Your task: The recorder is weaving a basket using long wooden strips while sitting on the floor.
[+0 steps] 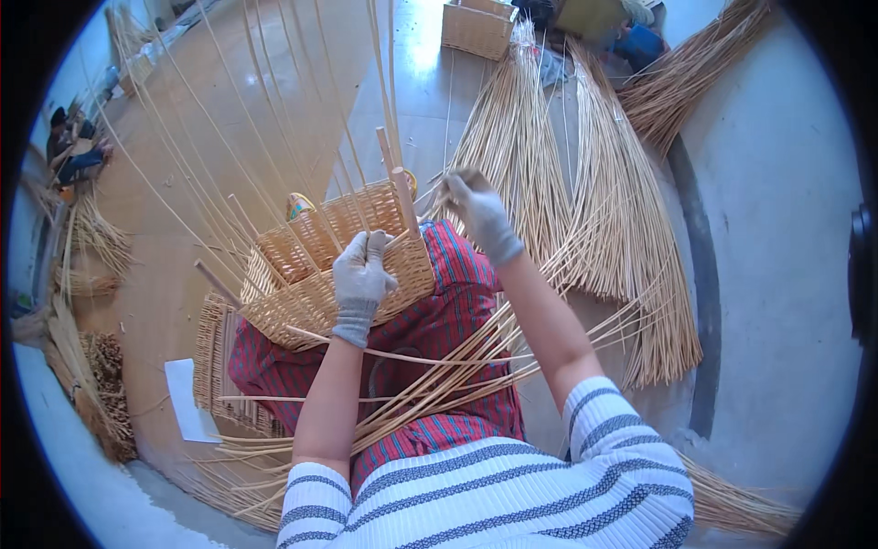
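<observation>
A half-woven wicker basket [302,302] rests tilted on my lap, with long thin upright stakes rising from its walls and thick wooden posts [403,203] at its corners. My left hand [363,270], in a pale work glove, is closed at the top of the basket's near wall, fingers on the weave. Just right of the corner post, my gloved right hand [476,210] is raised with its fingers pinched together. A thin wicker strand appears to run from the near rim to those fingers; its end is hard to make out.
Loose wicker rods [439,375] lie across my lap. Large bundles of rods [631,247] spread over the floor at right, near a finished basket [477,27]. At left are a woven panel [219,357] and white paper [189,403]. Another person [75,151] sits far left.
</observation>
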### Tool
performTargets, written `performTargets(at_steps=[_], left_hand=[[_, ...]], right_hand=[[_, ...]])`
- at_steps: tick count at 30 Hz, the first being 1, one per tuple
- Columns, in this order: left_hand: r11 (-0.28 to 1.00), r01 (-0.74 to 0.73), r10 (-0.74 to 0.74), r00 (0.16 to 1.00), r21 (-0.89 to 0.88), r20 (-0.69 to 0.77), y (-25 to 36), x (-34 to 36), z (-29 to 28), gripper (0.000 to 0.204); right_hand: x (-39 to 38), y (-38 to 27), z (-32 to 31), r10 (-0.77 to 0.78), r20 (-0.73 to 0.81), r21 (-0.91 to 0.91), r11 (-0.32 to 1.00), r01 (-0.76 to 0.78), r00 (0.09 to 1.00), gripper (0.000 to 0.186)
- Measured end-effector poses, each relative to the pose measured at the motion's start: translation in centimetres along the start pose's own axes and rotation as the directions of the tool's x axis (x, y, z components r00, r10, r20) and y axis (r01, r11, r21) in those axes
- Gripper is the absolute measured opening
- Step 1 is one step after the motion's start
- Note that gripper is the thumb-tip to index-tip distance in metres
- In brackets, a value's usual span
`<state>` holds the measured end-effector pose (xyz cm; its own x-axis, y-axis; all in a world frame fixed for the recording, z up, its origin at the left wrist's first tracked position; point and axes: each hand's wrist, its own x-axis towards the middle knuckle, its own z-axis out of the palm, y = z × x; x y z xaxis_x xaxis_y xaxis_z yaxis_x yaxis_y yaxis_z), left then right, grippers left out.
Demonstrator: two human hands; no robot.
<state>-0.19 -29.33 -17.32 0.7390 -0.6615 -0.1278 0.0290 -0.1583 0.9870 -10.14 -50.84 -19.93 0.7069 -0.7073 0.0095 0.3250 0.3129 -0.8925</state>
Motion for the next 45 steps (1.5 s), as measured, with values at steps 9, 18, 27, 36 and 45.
performTargets(at_steps=[9, 18, 27, 36, 45], left_hand=[[0.424, -0.426, 0.515, 0.839, 0.8, 0.174, 2.1, -0.7, 2.9, 0.039], [0.61, -0.464, 0.522, 0.845, 0.642, 0.115, 1.0, 0.4, 3.0, 0.024], [0.483, -0.573, 0.722, 0.689, 0.662, 0.069, -0.1, -0.3, 3.8, 0.037], [0.863, -0.116, 0.019, 0.98, -0.491, -0.197, -3.6, -0.8, -8.0, 0.028], [0.437, -0.818, 0.874, 0.484, 0.373, 0.037, 12.7, 5.4, 5.7, 0.049]], right_hand=[[-1.9, -0.9, 1.5, 0.118, -0.047, 0.353, 0.931, -0.094, 0.992, 0.034], [-6.8, -4.0, 3.5, -0.2, -0.217, 0.457, 0.844, 0.281, 0.956, 0.053], [-9.6, 8.0, 10.5, -0.256, 0.427, -0.435, 0.782, 0.446, 0.867, 0.032], [-3.9, -3.3, 7.3, 0.245, 0.254, -0.892, 0.433, 0.129, 0.936, 0.067], [-4.7, 4.9, 11.0, -0.526, -0.145, -0.817, 0.542, 0.199, 0.838, 0.025]])
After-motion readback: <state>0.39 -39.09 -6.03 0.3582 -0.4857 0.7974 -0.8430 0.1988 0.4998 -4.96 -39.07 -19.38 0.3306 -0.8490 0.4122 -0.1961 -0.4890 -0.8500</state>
